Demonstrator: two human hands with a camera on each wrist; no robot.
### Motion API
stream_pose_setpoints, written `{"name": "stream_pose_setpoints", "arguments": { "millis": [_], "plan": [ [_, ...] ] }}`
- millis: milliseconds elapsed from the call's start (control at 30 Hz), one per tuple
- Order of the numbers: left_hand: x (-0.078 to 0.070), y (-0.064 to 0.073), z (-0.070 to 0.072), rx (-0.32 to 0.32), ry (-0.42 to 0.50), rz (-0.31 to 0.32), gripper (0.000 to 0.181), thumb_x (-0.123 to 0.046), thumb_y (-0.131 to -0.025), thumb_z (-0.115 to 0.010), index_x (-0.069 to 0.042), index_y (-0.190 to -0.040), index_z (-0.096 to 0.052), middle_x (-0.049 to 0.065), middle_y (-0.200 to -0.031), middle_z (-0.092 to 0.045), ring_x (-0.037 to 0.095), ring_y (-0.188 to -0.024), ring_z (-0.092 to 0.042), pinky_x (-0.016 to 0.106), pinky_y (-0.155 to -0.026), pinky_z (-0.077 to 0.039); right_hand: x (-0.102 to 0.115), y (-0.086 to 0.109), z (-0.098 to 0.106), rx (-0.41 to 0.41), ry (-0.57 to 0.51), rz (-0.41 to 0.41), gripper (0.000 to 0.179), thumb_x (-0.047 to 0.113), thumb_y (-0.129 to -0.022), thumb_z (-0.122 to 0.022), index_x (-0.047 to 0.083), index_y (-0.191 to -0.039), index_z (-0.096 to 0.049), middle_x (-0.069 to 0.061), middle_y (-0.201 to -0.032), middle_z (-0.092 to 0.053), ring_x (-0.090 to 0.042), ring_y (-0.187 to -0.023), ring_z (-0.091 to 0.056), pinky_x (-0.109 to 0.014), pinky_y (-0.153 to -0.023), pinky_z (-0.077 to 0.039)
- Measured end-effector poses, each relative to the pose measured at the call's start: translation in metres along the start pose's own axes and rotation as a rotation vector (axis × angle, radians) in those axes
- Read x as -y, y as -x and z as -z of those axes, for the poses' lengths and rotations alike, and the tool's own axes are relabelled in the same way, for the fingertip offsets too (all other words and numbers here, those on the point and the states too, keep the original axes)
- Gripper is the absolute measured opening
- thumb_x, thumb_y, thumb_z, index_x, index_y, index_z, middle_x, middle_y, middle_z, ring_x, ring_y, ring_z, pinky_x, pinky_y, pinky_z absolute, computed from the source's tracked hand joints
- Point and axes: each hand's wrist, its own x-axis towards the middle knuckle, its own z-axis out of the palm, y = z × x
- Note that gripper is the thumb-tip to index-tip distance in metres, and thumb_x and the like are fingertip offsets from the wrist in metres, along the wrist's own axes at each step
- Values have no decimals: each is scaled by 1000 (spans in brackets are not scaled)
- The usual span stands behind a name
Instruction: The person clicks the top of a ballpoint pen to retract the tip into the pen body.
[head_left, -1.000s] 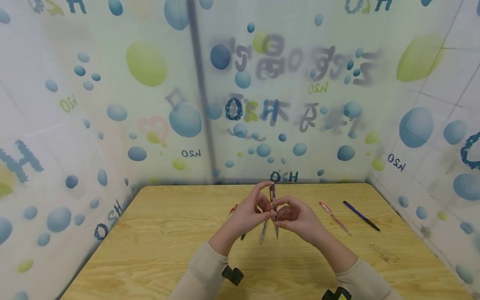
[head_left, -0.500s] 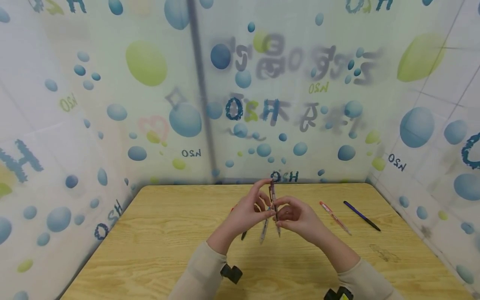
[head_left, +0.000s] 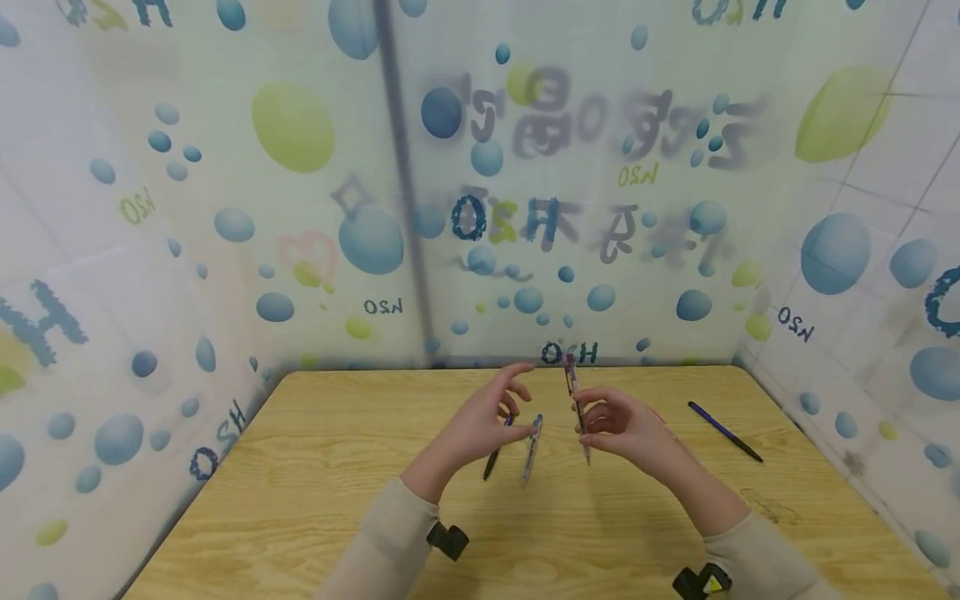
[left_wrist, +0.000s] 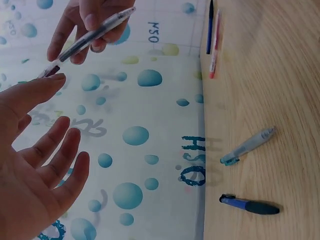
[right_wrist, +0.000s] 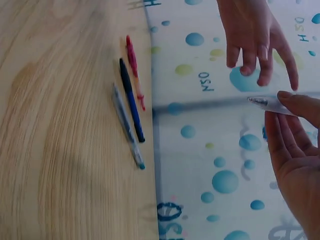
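My right hand (head_left: 622,429) pinches a clear-barrelled pen (head_left: 574,385) between thumb and fingers, holding it nearly upright above the table. The pen's purplish clip end points up and its tip points down. To the left, my left hand (head_left: 476,429) is apart from the pen, fingers spread and loosely bent, with nothing in them. In the left wrist view the pen (left_wrist: 92,40) slants across the right hand's fingers, its dark end overlapping the left thumb. The right wrist view shows the pen's pointed tip (right_wrist: 260,101) sticking out past the right thumb.
Below the hands lie a clear pen with a teal end (head_left: 532,454) and a blue-and-black pen (head_left: 492,462). A red pen (right_wrist: 132,57) lies beside them, hidden in the head view. On the right are another red pen (left_wrist: 215,45), partly covered, and a blue pen (head_left: 723,431). Patterned curtains surround the table.
Both hands were together at the pen. The left hand has let go and drawn slightly left, while the right hand has carried the pen to the right.
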Motion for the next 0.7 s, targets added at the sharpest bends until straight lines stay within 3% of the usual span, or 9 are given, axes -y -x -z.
{"name": "stream_pose_setpoints", "arguments": {
  "millis": [133,400,700],
  "plan": [
    [9,2,4,21,-31,18,75,-18,-86,-77,-22,-149,-36,-5,-111,-56,12,-90,-57,41,-85,-49,-7,2,13,17,3,-30,53,2,-85,-74,1,-133,-53,-24,-109,-59,-23,-93,-65,-35,-78,-55],
    [26,12,10,66,-42,46,71,-19,-88,-76,-21,-148,-39,-2,-112,-56,26,-95,-59,41,-83,-48,-33,2,38,69,-54,-73,56,2,-84,-75,-2,-135,-51,-26,-119,-53,-27,-96,-64,-40,-78,-56],
    [36,28,12,76,-76,66,69,-21,-87,-76,-17,-146,-41,-3,-107,-56,15,-89,-59,35,-78,-50,-60,4,62,86,-58,-156,60,3,-87,-72,-8,-139,-43,-29,-130,-46,-26,-101,-62,-38,-82,-54]
  ]
}}
